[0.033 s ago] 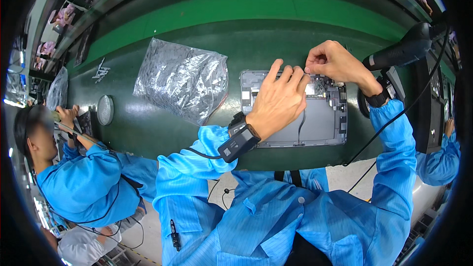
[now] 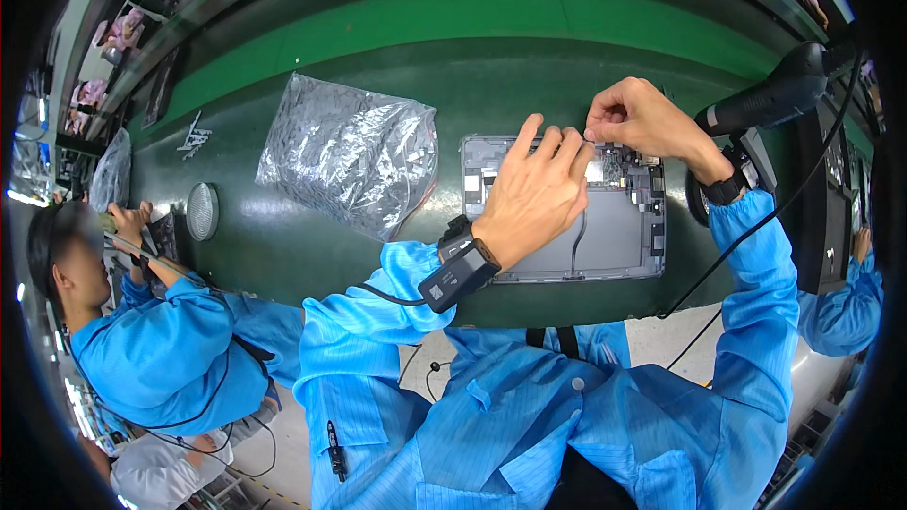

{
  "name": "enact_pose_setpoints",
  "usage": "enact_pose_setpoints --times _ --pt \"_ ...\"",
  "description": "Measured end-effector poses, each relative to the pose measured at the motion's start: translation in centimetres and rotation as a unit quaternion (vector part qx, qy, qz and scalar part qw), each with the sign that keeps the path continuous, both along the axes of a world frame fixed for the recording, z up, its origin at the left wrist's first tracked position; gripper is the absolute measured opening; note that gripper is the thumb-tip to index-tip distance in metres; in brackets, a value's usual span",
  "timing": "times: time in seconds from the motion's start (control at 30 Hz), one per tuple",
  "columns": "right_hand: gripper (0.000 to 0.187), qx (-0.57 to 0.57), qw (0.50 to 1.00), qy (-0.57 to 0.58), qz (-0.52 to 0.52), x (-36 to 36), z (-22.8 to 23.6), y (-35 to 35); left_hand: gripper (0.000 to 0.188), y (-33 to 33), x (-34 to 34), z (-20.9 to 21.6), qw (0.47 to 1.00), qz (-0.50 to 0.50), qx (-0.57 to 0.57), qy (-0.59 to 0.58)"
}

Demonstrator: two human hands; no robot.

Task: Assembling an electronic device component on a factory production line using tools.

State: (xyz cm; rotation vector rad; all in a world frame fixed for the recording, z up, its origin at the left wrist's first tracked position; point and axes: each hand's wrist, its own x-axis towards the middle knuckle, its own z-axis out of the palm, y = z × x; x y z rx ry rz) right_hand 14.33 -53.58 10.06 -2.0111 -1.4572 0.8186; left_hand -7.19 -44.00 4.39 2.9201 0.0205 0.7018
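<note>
An opened grey tablet housing [image 2: 609, 231] lies on the green bench in front of me, with a circuit board [image 2: 619, 168] and small parts along its far and right sides. My left hand [image 2: 539, 191] rests over the left half of the housing, fingers apart and pointing away from me; its thumb is hidden. At the housing's far edge my right hand [image 2: 642, 123] is closed in a pinch, thumb and forefinger together. Whatever sits between those fingertips is too small to make out. A thin dark cable [image 2: 578, 244] runs down the middle of the housing.
Left of the housing lies a clear plastic bag [image 2: 350, 156] of dark pieces. Farther left are a round ribbed dish [image 2: 202, 212] and small white pieces [image 2: 195, 137]. A black handheld tool [image 2: 770, 94] and its cable [image 2: 756, 227] are by my right arm. A co-worker [image 2: 161, 331] sits at left.
</note>
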Motion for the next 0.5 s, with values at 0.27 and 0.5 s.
enact_pose_setpoints --times 0.27,0.5 --pt "0.016 -0.006 0.999 -0.046 0.020 -0.4 0.1 0.5 0.046 -0.1 -0.2 -0.2 1.000 0.004 0.011 -0.006" --pt "0.012 0.004 0.998 -0.054 0.021 -1.1 0.5 0.2 0.047 -0.2 -0.1 -0.1 1.000 0.002 0.012 0.003"
